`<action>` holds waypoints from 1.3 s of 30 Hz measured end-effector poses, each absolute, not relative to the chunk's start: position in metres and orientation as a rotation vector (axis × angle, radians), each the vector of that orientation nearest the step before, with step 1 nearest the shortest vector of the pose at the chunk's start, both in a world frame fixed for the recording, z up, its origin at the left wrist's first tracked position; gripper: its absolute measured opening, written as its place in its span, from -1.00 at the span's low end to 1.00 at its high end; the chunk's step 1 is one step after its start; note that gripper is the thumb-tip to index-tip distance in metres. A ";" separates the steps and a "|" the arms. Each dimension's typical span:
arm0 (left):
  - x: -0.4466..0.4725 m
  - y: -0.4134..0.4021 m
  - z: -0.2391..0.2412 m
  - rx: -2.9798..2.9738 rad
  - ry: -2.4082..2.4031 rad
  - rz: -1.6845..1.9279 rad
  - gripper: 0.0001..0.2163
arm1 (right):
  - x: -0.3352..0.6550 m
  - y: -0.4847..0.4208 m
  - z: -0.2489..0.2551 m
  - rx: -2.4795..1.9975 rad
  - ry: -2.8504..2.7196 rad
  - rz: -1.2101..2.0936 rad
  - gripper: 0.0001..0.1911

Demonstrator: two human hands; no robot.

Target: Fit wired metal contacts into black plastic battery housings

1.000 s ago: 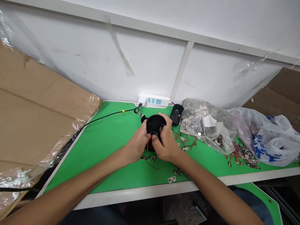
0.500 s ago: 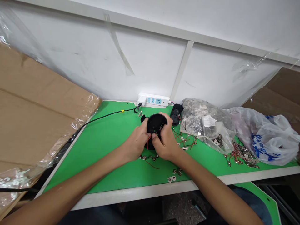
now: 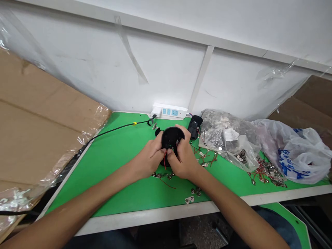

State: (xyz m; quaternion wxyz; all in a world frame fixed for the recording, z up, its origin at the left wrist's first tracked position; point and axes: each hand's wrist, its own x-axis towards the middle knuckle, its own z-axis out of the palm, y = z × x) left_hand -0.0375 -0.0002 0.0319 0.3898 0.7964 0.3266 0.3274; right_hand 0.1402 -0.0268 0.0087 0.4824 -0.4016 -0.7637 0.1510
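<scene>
Between my two hands is a round black plastic housing (image 3: 171,135), its open hollow side turned toward me. My left hand (image 3: 153,154) wraps round its left side, and my right hand (image 3: 183,155) grips its right side. Both thumbs press close together at the lower inner part, where a red wire (image 3: 165,162) hangs out. Small parts show inside the hollow, too small to name. Below the housing, several small metal contact pieces (image 3: 169,176) lie on the green tabletop (image 3: 124,193), with a thin reddish wire beside them.
A white power strip (image 3: 169,110) with a plugged-in black cable (image 3: 116,128) sits against the wall. To the right are another black housing (image 3: 194,127), a clear bag of parts (image 3: 225,135), loose wired contacts (image 3: 269,173) and a white plastic bag (image 3: 298,155). A cardboard box (image 3: 46,124) stands at left.
My hands and the black housing have stayed almost in place. The red wire's lower end has shifted slightly to the right and down. The whole view has moved very little.
</scene>
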 end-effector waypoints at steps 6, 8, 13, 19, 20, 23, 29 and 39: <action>-0.039 0.006 0.016 2.037 0.792 0.892 -0.57 | 0.140 -0.028 0.010 -0.971 -1.858 0.376 -0.21; -0.039 0.008 0.010 2.020 0.764 0.928 -0.56 | 0.140 -0.029 0.011 -0.970 -1.861 0.386 -0.21; -0.036 0.010 -0.002 1.937 0.686 1.041 -0.54 | 0.139 -0.030 0.011 -0.964 -1.866 0.400 -0.22; -0.031 0.007 -0.014 1.822 0.683 1.098 -0.53 | 0.140 -0.031 0.011 -0.954 -1.873 0.461 -0.26; -0.031 0.006 -0.016 1.821 0.686 1.096 -0.53 | 0.141 -0.031 0.011 -0.959 -1.873 0.470 -0.26; -0.031 0.005 -0.018 1.840 0.687 1.076 -0.55 | 0.141 -0.031 0.010 -0.976 -1.880 0.484 -0.26; -0.031 0.002 -0.011 1.896 0.777 1.051 -0.58 | 0.142 -0.031 0.010 -1.007 -1.898 0.507 -0.25; -0.030 0.002 -0.001 1.864 0.764 1.022 -0.61 | 0.142 -0.028 0.010 -1.045 -1.863 0.617 -0.25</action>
